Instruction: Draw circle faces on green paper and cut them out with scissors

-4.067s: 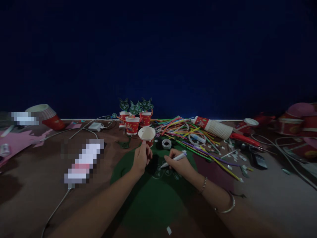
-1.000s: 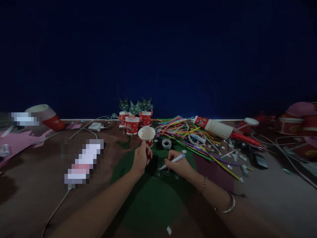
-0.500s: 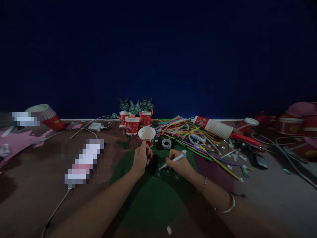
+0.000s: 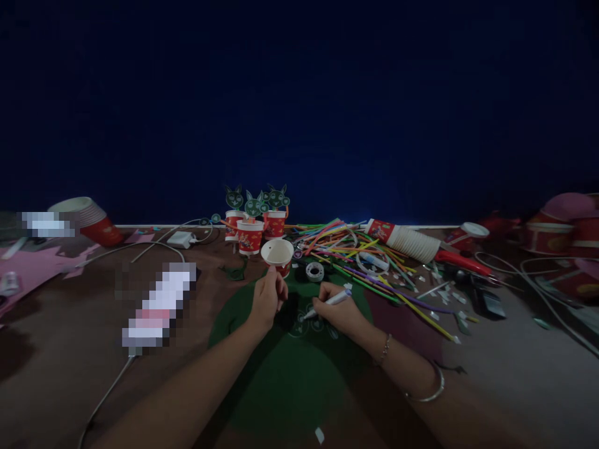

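Observation:
My right hand [image 4: 341, 308] is closed round a white marker [image 4: 327, 304], its tip down on small round shapes with light outlines [image 4: 302, 324]. These lie on a dark green round sheet [image 4: 290, 386]. My left hand [image 4: 267, 300] rests on the sheet's left part with its fingers curled; what they hold, if anything, is hidden. Just beyond it stands a red and white paper cup [image 4: 277, 251], overlapped by the fingertips; whether they touch is unclear. A roll of tape [image 4: 315, 271] lies between the hands, farther back.
Behind the cup stand several red cups [image 4: 249, 237] with green animal faces. Right of them spread colourful pipe cleaners [image 4: 337, 240], a stack of cups [image 4: 414, 243] on its side and paper scraps [image 4: 449, 293]. A blurred-out long object with a cable [image 4: 159, 305] lies left; pink paper [image 4: 37, 268] is farther left.

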A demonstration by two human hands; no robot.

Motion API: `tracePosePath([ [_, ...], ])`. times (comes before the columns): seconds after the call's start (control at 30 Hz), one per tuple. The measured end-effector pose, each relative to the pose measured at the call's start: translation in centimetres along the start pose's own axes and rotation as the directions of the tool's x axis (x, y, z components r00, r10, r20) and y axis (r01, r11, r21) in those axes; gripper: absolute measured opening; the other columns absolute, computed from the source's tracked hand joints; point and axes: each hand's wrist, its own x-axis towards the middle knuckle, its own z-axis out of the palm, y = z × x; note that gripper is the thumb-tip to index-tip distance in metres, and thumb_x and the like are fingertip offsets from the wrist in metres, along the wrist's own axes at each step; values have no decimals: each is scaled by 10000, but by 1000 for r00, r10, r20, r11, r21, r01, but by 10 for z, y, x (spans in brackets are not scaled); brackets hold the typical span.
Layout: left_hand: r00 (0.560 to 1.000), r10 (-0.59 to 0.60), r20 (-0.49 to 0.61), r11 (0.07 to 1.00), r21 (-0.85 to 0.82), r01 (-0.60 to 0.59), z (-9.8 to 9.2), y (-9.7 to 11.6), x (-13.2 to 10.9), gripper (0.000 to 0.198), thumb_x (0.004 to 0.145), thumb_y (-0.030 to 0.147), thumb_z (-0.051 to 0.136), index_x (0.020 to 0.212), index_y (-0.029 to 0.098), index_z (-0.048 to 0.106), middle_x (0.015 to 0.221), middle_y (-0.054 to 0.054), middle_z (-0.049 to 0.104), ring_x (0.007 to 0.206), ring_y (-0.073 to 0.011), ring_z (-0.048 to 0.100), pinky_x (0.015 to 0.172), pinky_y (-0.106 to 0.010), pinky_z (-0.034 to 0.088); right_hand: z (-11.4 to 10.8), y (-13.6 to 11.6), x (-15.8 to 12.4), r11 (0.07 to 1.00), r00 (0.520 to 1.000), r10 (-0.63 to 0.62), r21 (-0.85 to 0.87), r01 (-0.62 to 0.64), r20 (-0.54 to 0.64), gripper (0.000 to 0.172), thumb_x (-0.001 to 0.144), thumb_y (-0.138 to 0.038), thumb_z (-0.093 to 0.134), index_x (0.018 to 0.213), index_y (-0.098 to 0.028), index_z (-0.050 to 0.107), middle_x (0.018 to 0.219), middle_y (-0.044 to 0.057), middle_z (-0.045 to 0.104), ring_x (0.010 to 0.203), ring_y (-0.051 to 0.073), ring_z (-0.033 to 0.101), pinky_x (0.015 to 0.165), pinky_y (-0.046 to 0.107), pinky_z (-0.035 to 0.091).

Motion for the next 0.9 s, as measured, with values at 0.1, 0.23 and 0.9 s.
tracePosePath([
  [0.1,1000,-1,-3,1000,0,1,0,0,0,525,834,547,366,459,180,357,400,30,450,258,-40,296,273,-174,138,0,0,0,1000,1000,9,2,-9,-2,197,656,-265,542,540,-212,392,403,-63,477,387,89,414,385,183,291],
  [0.23,1000,1,-2,1000,-8,-1,0,1,0,527,836,547,366,456,182,356,401,30,449,260,-42,295,271,-178,135,0,-1,0,1000,1000,11,9,-11,11,198,661,-258,543,544,-211,390,404,-64,479,385,85,410,385,180,286],
  [0.9,1000,5,-3,1000,-3,-5,1,0,0,530,833,554,364,461,177,357,400,31,451,258,-37,296,271,-165,144,0,-1,-1,1000,1000,-3,8,3,3,200,637,-252,548,525,-214,387,405,-66,460,388,87,400,391,190,283],
])
